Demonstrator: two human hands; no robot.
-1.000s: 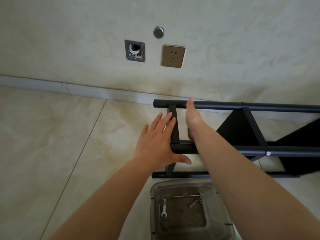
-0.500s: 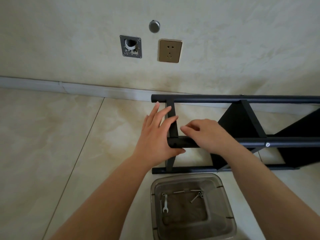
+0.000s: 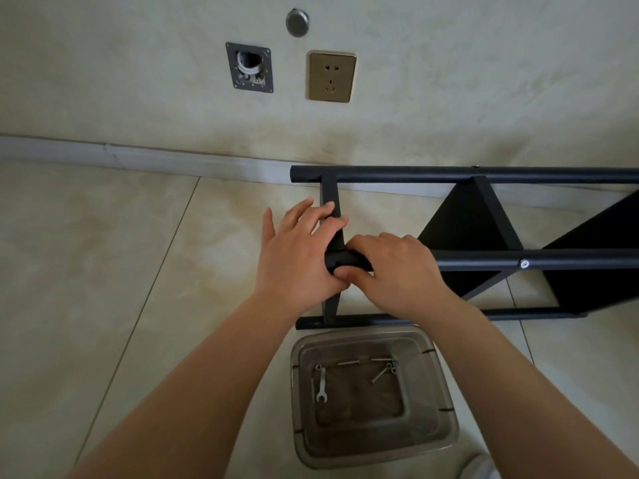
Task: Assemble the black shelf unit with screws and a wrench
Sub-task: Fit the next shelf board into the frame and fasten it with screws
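Your left hand wraps the end of the middle tube of the black shelf unit, fingers draped over the upright crossbar. Your right hand curls round the same tube just beside it, the two hands touching at the tube end.

The shelf unit lies on its side on the floor, against the wall, and runs out of frame to the right.

Progress, judging from the layout: the frame is largely together, with panels in and one screw head already seated in the middle tube. The joint under your hands looks unfastened; a bare hole shows near the tube end. Can't tell whether your right fingers hide a screw.

Still to do: the loose screws and the wrench sit untouched in the clear plastic tub just in front of the frame. So several joints probably remain, plus tightening with the wrench.
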